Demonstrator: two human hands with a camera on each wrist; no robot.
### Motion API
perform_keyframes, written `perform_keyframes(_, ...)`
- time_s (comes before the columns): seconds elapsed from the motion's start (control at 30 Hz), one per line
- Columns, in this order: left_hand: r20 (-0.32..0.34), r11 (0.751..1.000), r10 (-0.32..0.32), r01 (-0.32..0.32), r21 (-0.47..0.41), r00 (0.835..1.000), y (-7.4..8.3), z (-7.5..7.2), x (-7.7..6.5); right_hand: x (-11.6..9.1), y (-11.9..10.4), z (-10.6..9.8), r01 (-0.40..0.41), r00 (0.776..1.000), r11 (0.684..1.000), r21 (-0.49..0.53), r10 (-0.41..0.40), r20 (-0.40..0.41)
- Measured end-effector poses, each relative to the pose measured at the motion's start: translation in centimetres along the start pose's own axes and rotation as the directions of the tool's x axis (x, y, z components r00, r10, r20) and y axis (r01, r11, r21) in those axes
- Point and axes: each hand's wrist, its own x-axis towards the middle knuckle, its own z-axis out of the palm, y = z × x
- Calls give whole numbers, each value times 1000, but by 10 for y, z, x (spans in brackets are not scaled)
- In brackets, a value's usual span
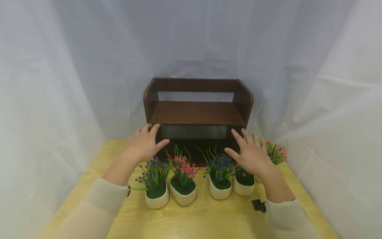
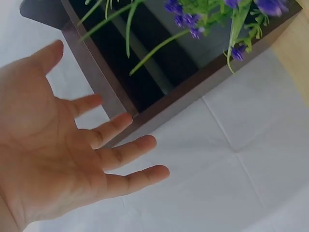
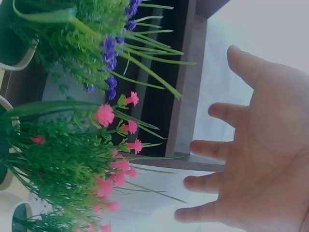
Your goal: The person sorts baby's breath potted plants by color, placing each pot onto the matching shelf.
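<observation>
A dark brown two-tier wooden shelf [image 1: 197, 113] stands at the back of the table. My left hand [image 1: 143, 144] is spread near the shelf's left side; the left wrist view shows its palm [image 2: 53, 145] and separated fingers, holding nothing. On the other side my right hand [image 1: 252, 154] hovers with fingers spread over a pink-flowered pot, partly hiding it. The right wrist view shows that palm [image 3: 277, 145] bare too. Below the left hand is a purple-flowered pot [image 1: 156, 200], beside a pink-flowered pot [image 1: 183, 197]. Another purple-flowered pot [image 1: 220, 192] and a pink-flowered one [image 1: 244, 188] stand to the right.
One more pink-flowered plant [image 1: 276, 152] is at the right, its pot mostly hidden by my right arm. White sheeting [image 1: 197, 39] surrounds the light wooden table [image 1: 191, 222] at the back and both sides. A black wrist device [image 1: 258, 205] sits by the right cuff.
</observation>
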Motion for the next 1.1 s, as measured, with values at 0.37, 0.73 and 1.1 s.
perform_keyframes(0.37, 56, 995, 33, -27, -100, 998, -35, -30, 19, -46, -8, 17, 43, 977, 989, 142, -12, -211)
perform_keyframes(0.73, 69, 927, 67, -36, -374, 995, -60, -23, 45, -74, -11, 63, -80, 976, 946, 315, 138, -167)
perform_keyframes(1.1, 46, 850, 47, -16, -526, 998, -74, -11, 63, -84, -20, 102, -72, 900, 881, 468, 259, -350)
